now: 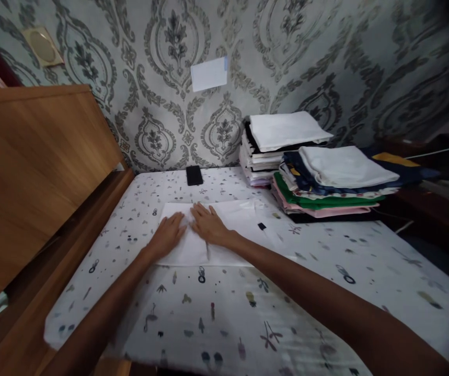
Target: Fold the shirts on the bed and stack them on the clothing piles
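Note:
A white piece of cloth point(232, 214), perhaps a folded garment, lies flat on the patterned sheet in front of me. Resting on its left part is my left hand point(170, 233), palm down with the fingers stretched out. My right hand point(208, 223) presses flat near the middle of the cloth, fingers spread a little, its fingertips close to the left hand's. Neither hand grips anything. The cloth's right end blends into the pale sheet, so its edge there is hard to make out. Near that end shows a small black patch point(262, 226).
A black phone-like slab point(194, 175) lies by the wall. Two stacks of folded clothes, the back one point(287, 130) and the front one point(345, 167), stand at the right. A wooden panel point(39, 172) borders the left side. White paper point(209, 74) hangs on the wall.

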`<state>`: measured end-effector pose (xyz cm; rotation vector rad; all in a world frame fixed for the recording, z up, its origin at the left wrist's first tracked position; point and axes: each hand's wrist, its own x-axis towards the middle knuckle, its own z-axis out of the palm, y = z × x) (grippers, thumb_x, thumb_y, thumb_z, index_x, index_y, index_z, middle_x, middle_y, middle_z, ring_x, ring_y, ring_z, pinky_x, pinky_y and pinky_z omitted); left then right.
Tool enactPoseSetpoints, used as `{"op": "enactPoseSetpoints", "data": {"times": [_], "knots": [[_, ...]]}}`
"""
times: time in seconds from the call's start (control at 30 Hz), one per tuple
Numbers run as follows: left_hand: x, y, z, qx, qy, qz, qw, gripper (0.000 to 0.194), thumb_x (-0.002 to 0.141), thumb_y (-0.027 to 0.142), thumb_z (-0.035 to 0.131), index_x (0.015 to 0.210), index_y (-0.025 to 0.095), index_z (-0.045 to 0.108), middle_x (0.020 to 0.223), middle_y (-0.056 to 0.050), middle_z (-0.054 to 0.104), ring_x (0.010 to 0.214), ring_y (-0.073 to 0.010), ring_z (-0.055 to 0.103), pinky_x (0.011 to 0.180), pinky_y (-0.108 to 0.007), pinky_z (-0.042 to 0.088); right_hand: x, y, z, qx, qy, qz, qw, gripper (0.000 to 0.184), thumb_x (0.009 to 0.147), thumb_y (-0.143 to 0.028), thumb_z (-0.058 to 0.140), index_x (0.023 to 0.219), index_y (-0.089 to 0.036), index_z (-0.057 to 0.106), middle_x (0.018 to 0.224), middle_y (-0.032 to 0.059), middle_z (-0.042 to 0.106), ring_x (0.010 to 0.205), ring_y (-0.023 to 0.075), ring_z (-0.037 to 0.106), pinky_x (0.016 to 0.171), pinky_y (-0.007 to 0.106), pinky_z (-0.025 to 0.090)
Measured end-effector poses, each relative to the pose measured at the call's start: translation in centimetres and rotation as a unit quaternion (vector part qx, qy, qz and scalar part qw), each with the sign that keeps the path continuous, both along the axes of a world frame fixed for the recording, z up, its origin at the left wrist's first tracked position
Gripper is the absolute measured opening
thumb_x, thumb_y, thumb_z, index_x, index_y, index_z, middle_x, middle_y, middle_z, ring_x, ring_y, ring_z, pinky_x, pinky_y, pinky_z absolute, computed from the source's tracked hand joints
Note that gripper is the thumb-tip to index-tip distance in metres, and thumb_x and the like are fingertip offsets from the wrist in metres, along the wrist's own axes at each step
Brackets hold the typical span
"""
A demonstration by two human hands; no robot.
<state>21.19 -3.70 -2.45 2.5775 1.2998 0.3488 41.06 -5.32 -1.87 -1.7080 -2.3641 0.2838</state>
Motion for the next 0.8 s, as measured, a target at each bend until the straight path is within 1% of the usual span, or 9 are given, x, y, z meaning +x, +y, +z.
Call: {"op": "enactPoseSetpoints", "data": {"times": [0.07, 0.13, 0.23, 0.3, 0.37, 0.47, 0.57, 0.7, 0.8], "knots": [[-1.3, 2.3, 0.1, 0.005, -0.038, 0.012, 0.999, 0.046, 0.096, 0.035, 0.04, 0.136, 0.016, 0.049, 0.146, -0.015, 0.052, 0.138, -0.0259, 0.044, 0.117, -0.047, 0.031, -0.1, -0.3, -0.1, -0.019, 0.004, 0.005, 1.0, 0.061, 0.099, -0.04, 0.033, 0.152, -0.009, 0.033, 0.162, 0.0181, 0.024, 0.152, 0.0279, 0.015, 0.12, 0.053, 0.014], [-2.6, 4.8, 0.5, 0.013, -0.074, 0.026, 0.997, 0.041, 0.093, 0.03, 0.041, 0.129, 0.016, 0.054, 0.138, -0.014, 0.058, 0.129, -0.0255, 0.05, 0.113, -0.046, 0.035, 0.1, -0.3, 0.2, -0.039, 0.01, 0.007, 0.999, 0.063, 0.099, -0.042, 0.034, 0.152, -0.009, 0.033, 0.162, 0.0188, 0.023, 0.152, 0.0285, 0.015, 0.12, 0.054, 0.014], [-3.7, 8.5, 1.4, 0.015, -0.096, 0.064, 0.993, 0.038, 0.09, 0.026, 0.04, 0.122, 0.014, 0.057, 0.124, -0.015, 0.062, 0.118, -0.0263, 0.055, 0.105, -0.045, 0.041, 0.0, 0.0, 1.4, -0.067, 0.012, 0.006, 0.998, 0.063, 0.097, -0.041, 0.04, 0.15, -0.008, 0.035, 0.161, 0.0213, 0.025, 0.151, 0.0321, 0.017, 0.119, 0.058, 0.015], [-3.9, 10.4, 1.9, -0.004, -0.099, 0.069, 0.993, 0.032, 0.087, 0.028, 0.043, 0.111, 0.015, 0.061, 0.11, -0.012, 0.066, 0.105, -0.0254, 0.059, 0.096, -0.042, 0.046, -1.1, -0.2, 2.3, -0.062, 0.011, 0.002, 0.998, 0.062, 0.097, -0.04, 0.042, 0.149, -0.006, 0.038, 0.159, 0.0237, 0.027, 0.15, 0.0345, 0.018, 0.119, 0.059, 0.015], [-3.6, 11.7, 2.1, -0.034, -0.099, 0.051, 0.993, 0.024, 0.083, 0.031, 0.049, 0.095, 0.017, 0.064, 0.094, -0.008, 0.067, 0.09, -0.0226, 0.06, 0.085, -0.036, 0.049, -2.8, -0.8, 2.9, -0.049, 0.013, 0.021, 0.999, 0.063, 0.097, -0.04, 0.043, 0.148, -0.004, 0.039, 0.159, 0.0253, 0.027, 0.151, 0.0353, 0.017, 0.12, 0.057, 0.014], [-3.1, 12.7, 2.1, -0.068, -0.108, 0.015, 0.992, 0.018, 0.078, 0.035, 0.054, 0.079, 0.018, 0.061, 0.082, -0.004, 0.064, 0.078, -0.0192, 0.058, 0.076, -0.032, 0.048, -5.4, -2.3, 2.7, -0.04, 0.031, 0.106, 0.993, 0.069, 0.096, -0.047, 0.047, 0.15, -0.006, 0.037, 0.161, 0.0231, 0.023, 0.152, 0.0341, 0.013, 0.121, 0.053, 0.011], [-2.9, 13.2, 2.0, -0.09, -0.121, -0.009, 0.988, 0.02, 0.077, 0.038, 0.054, 0.078, 0.018, 0.057, 0.078, -0.002, 0.062, 0.074, -0.0168, 0.056, 0.07, -0.028, 0.047, -6.7, -3.7, 1.6, -0.035, 0.05, 0.164, 0.985, 0.07, 0.096, -0.052, 0.047, 0.152, -0.012, 0.036, 0.162, 0.0192, 0.023, 0.152, 0.0318, 0.015, 0.122, 0.052, 0.011], [-2.8, 13.6, 1.8, -0.099, -0.117, -0.027, 0.988, 0.024, 0.081, 0.043, 0.051, 0.08, 0.019, 0.053, 0.072, 0.001, 0.059, 0.068, -0.0148, 0.054, 0.064, -0.025, 0.045, -6.7, -4.2, 1.0, -0.039, 0.064, 0.167, 0.983, 0.07, 0.098, -0.052, 0.045, 0.153, -0.011, 0.034, 0.162, 0.0188, 0.024, 0.152, 0.0314, 0.015, 0.123, 0.053, 0.009], [-2.3, 13.7, 1.5, -0.075, -0.094, -0.027, 0.992, 0.025, 0.087, 0.043, 0.046, 0.078, 0.02, 0.051, 0.068, 0.001, 0.057, 0.068, -0.0156, 0.054, 0.064, -0.025, 0.043, -6.6, -4.1, 1.0, -0.044, 0.068, 0.162, 0.983, 0.07, 0.097, -0.052, 0.045, 0.153, -0.011, 0.034, 0.161, 0.0187, 0.023, 0.152, 0.0308, 0.014, 0.123, 0.054, 0.009]]}}
